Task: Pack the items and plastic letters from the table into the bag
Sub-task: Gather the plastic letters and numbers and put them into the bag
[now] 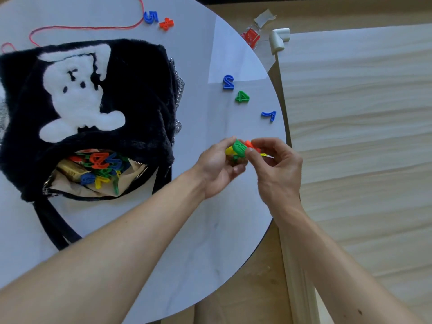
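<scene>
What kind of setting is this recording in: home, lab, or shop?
Probably a home room: a round white table on a wooden floor, foam corner guards on neighbouring furniture, a plush black bag and plastic toy numbers.

We see our two forearms bare from elbow to wrist, no sleeves, watch or rings on our left hand [218,168] or right hand [278,170]; short, unpainted nails.

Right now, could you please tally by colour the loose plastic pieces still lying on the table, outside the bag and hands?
Blue: 3, the 5, the 2, the 7
Green: 1, the 4
Red-orange: 1, the symbol
Total: 5
</scene>
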